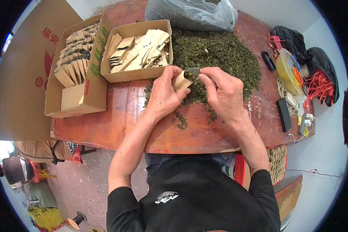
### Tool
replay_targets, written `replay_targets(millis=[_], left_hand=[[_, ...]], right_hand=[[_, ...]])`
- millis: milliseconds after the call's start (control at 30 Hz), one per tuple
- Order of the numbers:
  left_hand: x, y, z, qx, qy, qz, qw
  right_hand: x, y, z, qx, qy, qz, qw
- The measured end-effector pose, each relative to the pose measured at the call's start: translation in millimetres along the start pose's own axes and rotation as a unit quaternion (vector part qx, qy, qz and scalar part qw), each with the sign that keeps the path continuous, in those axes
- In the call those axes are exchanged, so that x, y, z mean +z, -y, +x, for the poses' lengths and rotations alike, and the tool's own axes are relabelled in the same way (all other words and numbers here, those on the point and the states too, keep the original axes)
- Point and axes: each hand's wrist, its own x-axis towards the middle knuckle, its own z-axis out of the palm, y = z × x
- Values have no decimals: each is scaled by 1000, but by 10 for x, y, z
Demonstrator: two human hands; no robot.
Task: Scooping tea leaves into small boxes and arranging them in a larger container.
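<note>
My left hand [166, 91] holds a small tan paper packet [182, 82] with its mouth open toward the right. Between the thumb and fingers of my right hand [223, 90] is a small grey metal scoop or spoon [193, 70], its end at the packet's mouth. Both hands are over the near edge of a wide heap of dried green leaves [220, 55] on the table. Left of the heap, a cardboard box [133, 76] holds loose paper packets [152, 43]. A longer cardboard box [94, 95] beside it holds rows of upright packets [72, 69] with leaves showing at their tops.
Behind the heap lies a clear plastic bag [191, 14] of leaves. At the right of the red-brown table [191, 139] are a plastic tub [287, 69], black bags [322, 66], a black box-shaped object [283, 114] and a power strip with cables [304, 124]. A large cardboard panel [20, 87] stands left.
</note>
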Motion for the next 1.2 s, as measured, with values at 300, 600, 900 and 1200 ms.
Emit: replay_targets(millis=[300, 600, 900, 1200], left_hand=[[16, 31, -8, 42, -19, 6, 999], [12, 26, -8, 28, -12, 5, 1000], [24, 121, 20, 8, -13, 6, 1000], [54, 75, 22, -16, -3, -11, 1000]], right_hand=[[88, 34, -75, -16, 62, -19, 998], [43, 30, -56, -40, 11, -2, 999], [-257, -383, -423, 101, -3, -70, 992], [106, -464, -543, 196, 17, 31, 980]])
